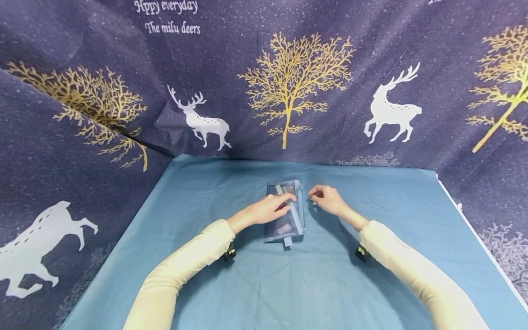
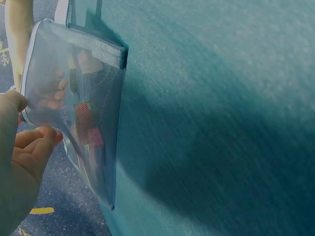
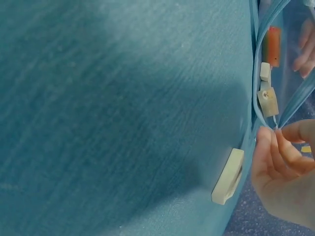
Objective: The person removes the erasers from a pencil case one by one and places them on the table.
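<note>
A see-through mesh zipper pouch (image 1: pixel 272 231) lies on the blue cloth, with several small things showing through its mesh. My left hand (image 1: pixel 268 209) reaches over it, and in the left wrist view thumb and fingers pinch its zipper edge (image 2: pixel 29 64). In the right wrist view, my right hand (image 3: pixel 288 167) brings thumb and fingertips together at the point where the zipper's two sides meet. From the head view that hand appears just right of the pouch. Inside are an orange block (image 3: pixel 272 46) and pale pieces (image 3: pixel 267 102). Outside lies a cream block (image 3: pixel 229 177).
The blue cloth (image 1: pixel 264 284) covers the table around the pouch. Dark fabric (image 1: pixel 231 68) printed with deer and trees hangs behind and at the sides. A pale tab (image 1: pixel 288 241) sticks out from the pouch's near edge.
</note>
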Motion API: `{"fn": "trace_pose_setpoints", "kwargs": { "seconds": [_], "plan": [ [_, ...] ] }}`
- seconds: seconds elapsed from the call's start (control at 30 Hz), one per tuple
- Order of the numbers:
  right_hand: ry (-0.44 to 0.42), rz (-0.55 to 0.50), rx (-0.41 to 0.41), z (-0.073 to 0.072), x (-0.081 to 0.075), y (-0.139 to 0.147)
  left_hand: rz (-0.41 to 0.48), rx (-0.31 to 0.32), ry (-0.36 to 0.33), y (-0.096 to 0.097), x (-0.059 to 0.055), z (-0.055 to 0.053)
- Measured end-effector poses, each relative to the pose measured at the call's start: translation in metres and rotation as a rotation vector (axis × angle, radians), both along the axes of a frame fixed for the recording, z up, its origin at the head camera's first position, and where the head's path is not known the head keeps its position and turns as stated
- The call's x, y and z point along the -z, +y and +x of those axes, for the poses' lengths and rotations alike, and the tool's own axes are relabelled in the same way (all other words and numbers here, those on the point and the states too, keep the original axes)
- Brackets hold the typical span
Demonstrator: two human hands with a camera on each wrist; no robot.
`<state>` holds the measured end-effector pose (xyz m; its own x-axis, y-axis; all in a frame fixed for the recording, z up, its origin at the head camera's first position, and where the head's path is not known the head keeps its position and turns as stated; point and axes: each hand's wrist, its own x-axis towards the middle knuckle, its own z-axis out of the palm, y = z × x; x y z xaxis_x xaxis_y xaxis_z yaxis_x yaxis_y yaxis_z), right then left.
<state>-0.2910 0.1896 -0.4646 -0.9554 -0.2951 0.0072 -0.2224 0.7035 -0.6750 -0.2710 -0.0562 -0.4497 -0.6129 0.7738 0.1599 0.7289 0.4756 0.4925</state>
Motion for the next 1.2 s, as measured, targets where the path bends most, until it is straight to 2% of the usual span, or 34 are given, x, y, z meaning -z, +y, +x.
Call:
{"fn": "trace_pose_setpoints", "kwargs": {
  "seconds": [0.27, 0.57, 0.77, 1.2],
  "plan": [
    [-0.003, 0.010, -0.071, 0.0003, 0.0010, -0.0023, -0.009, 0.008, -0.016, 0.0003, -0.0004, 0.0017],
    [-0.009, 0.005, -0.172, -0.0014, 0.0017, -0.0033, -0.006, 0.013, 0.007, 0.0001, 0.0004, -0.0003],
    [0.016, 0.000, -0.246, -0.0015, 0.0002, -0.0042, 0.000, 0.017, 0.006, 0.0005, -0.0006, -0.0008],
    [0.027, 0.006, -0.311, 0.0015, 0.0016, -0.0081, -0.022, 0.016, -0.005, -0.0009, 0.0007, -0.0001]
  ]
}}
